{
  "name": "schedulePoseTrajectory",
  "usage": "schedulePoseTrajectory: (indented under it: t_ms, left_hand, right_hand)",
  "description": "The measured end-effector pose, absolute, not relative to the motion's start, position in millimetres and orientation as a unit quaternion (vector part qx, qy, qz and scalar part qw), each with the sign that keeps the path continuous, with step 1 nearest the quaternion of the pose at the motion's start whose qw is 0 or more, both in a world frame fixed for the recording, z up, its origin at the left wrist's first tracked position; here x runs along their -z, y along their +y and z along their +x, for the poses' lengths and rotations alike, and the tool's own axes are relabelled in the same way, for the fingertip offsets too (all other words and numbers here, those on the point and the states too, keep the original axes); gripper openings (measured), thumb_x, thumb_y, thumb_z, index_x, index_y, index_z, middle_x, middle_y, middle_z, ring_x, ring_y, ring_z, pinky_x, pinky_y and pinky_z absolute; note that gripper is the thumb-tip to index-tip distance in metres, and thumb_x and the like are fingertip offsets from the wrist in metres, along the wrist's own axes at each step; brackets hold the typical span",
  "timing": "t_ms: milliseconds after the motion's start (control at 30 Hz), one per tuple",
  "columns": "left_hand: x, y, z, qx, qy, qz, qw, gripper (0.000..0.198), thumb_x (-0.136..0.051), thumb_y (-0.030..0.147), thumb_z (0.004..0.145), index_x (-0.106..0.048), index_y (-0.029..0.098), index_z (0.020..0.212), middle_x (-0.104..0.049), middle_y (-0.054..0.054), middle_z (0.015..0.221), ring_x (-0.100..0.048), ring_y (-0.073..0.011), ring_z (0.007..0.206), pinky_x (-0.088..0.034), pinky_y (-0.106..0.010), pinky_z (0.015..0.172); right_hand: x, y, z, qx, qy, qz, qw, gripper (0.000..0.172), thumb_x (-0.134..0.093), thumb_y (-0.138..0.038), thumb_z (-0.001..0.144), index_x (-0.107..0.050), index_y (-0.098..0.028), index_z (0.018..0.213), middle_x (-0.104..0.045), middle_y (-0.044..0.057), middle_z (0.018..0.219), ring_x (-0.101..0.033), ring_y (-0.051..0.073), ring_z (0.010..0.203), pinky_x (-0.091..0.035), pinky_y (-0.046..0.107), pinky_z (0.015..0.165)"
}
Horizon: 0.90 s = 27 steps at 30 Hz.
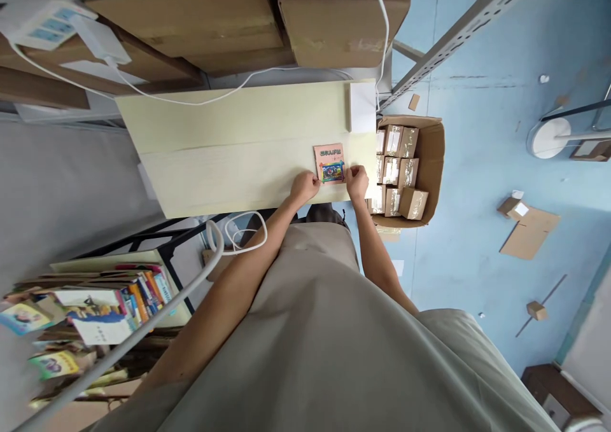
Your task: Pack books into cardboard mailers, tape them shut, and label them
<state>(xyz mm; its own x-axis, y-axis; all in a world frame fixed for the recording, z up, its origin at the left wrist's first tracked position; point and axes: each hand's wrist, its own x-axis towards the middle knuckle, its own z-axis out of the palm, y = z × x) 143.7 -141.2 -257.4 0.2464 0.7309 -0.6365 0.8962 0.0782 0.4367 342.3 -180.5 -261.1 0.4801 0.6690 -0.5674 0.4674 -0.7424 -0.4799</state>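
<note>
A small pink booklet (330, 163) with dark lettering and a colourful framed picture on its cover lies on the pale yellow tabletop (229, 158), near the front edge. At its lower left corner is my left hand (306, 187), closed, with the fingertips pinching at the edge. My right hand (357, 182) is also closed, its thumb and fingers at the booklet's lower right edge. How firmly either hand grips the booklet is hard to make out. A white box or block (363, 107) stands on the table beyond my right hand.
An open carton (435, 171) holding several small taped boxes stands at the table's right. Large cartons (344, 31) and a power strip (52, 25) sit on the shelf behind, with white cables trailing. Books (143, 295) fill a rack at lower left, crossed by a grey tube (143, 327).
</note>
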Motion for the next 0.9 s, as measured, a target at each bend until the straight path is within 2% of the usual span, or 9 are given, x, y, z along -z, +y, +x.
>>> schedulePoseTrajectory:
  t_ms: [133,200,300,367,467,533,667,767,900]
  left_hand:
    - [245.6,-140.2,157.1,0.018,0.584,0.713,0.387,0.043,-0.069,0.017,0.1,-0.075,0.012,0.142,-0.07,-0.022,0.152,-0.068,-0.0389,0.141,-0.055,-0.05,0.124]
    - [242.1,-138.4,166.4,-0.031,0.541,0.718,0.437,0.044,-0.067,0.017,0.102,-0.072,0.014,0.146,-0.07,-0.02,0.155,-0.067,-0.0354,0.146,-0.052,-0.048,0.129]
    - [240.9,-136.0,177.8,-0.083,0.547,0.651,0.521,0.031,-0.064,0.031,0.111,-0.078,0.018,0.135,-0.08,-0.014,0.144,-0.075,-0.0301,0.136,-0.058,-0.041,0.12]
    - [243.0,-134.5,181.1,-0.1,0.584,0.598,0.539,0.027,-0.065,0.04,0.112,-0.082,0.022,0.123,-0.086,-0.01,0.132,-0.08,-0.0278,0.125,-0.062,-0.036,0.112]
    - [250.1,-131.3,180.3,-0.082,0.634,0.563,0.525,0.019,-0.069,0.033,0.108,-0.085,0.024,0.105,-0.09,-0.007,0.12,-0.083,-0.0276,0.117,-0.062,-0.035,0.108]
    - [256.7,-129.2,178.5,-0.066,0.652,0.555,0.512,0.019,-0.068,0.026,0.106,-0.086,0.023,0.1,-0.09,-0.008,0.12,-0.083,-0.0284,0.115,-0.062,-0.037,0.109]
    - [267.2,-128.6,177.9,-0.048,0.669,0.548,0.499,0.018,-0.068,0.023,0.105,-0.084,0.023,0.099,-0.089,-0.009,0.121,-0.082,-0.0306,0.119,-0.061,-0.041,0.112]
    - [268.7,-133.9,180.9,-0.047,0.675,0.558,0.481,0.018,-0.065,0.018,0.105,-0.08,0.022,0.095,-0.086,-0.012,0.121,-0.079,-0.0323,0.121,-0.059,-0.047,0.116]
    - [267.1,-144.5,186.3,-0.12,0.705,0.58,0.39,0.012,-0.069,0.013,0.101,-0.073,0.022,0.093,-0.073,-0.02,0.142,-0.064,-0.0392,0.145,-0.049,-0.058,0.128]
  right_hand:
    - [251.9,-181.2,346.6,-0.401,-0.303,-0.849,0.163,0.031,-0.063,-0.03,0.107,-0.075,-0.012,0.129,-0.084,0.018,0.119,-0.079,0.029,0.109,-0.06,0.039,0.1]
    - [245.9,-184.3,339.7,-0.388,-0.327,-0.842,0.185,0.028,-0.062,-0.031,0.109,-0.077,-0.012,0.124,-0.083,0.017,0.116,-0.079,0.028,0.105,-0.059,0.037,0.1]
    - [240.0,-192.8,317.8,-0.352,-0.405,-0.818,0.207,0.025,-0.056,-0.03,0.113,-0.077,-0.018,0.116,-0.078,0.013,0.115,-0.075,0.025,0.1,-0.058,0.036,0.097]
    - [240.1,-199.1,302.5,-0.336,-0.446,-0.803,0.205,0.025,-0.053,-0.028,0.113,-0.076,-0.02,0.109,-0.075,0.012,0.113,-0.072,0.025,0.096,-0.057,0.035,0.092]
    - [246.0,-205.6,292.8,-0.334,-0.481,-0.784,0.205,0.026,-0.052,-0.029,0.114,-0.077,-0.022,0.108,-0.074,0.01,0.11,-0.07,0.024,0.094,-0.057,0.034,0.088]
    - [252.1,-206.7,297.4,-0.337,-0.493,-0.772,0.219,0.027,-0.055,-0.036,0.115,-0.078,-0.022,0.113,-0.076,0.011,0.11,-0.071,0.025,0.099,-0.059,0.035,0.091]
    - [265.0,-200.1,314.1,-0.372,-0.414,-0.796,0.236,0.035,-0.062,-0.048,0.113,-0.076,-0.019,0.125,-0.082,0.017,0.12,-0.077,0.028,0.107,-0.063,0.04,0.096]
    - [271.3,-192.9,315.9,-0.424,-0.394,-0.795,0.183,0.03,-0.06,-0.045,0.113,-0.075,-0.019,0.117,-0.085,0.016,0.114,-0.081,0.029,0.104,-0.063,0.043,0.1]
    - [272.6,-189.1,309.6,-0.404,-0.453,-0.781,0.145,0.022,-0.058,-0.041,0.113,-0.071,-0.023,0.109,-0.084,0.014,0.116,-0.079,0.029,0.102,-0.061,0.043,0.1]
